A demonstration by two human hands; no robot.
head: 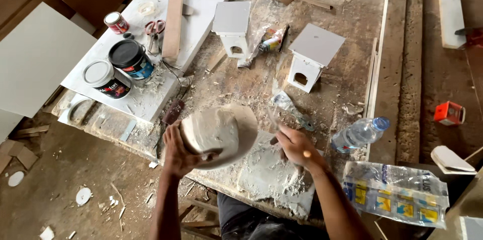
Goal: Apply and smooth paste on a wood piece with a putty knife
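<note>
1. A rounded, putty-coated white wooden piece (219, 134) is held up above the near edge of the dusty wooden bench (347, 76), in front of the person's body.
2. The left hand (181, 154) grips it from below and behind, fingers curled around its lower left side, forearm rising from the bottom of the view.
3. The right hand (294, 145) is closed around a thin tool handle (273, 119), just right of the piece, over a smeared white putty patch (271, 174) on the bench.
4. The tool's tip is blurred; whether it touches the piece cannot be told. The piece's back is hidden by the left hand.
5. Farther off stand two small white birdhouse-shaped boxes (232, 27) (311, 55), well apart from the hands.
6. A clear plastic water bottle (359, 133) lies right of the right hand, a printed plastic bag (395, 194) nearer the corner.
7. Open paint tins (118, 66) sit on a white board (201, 6) to the left, with red-handled scissors (155, 28).
</note>
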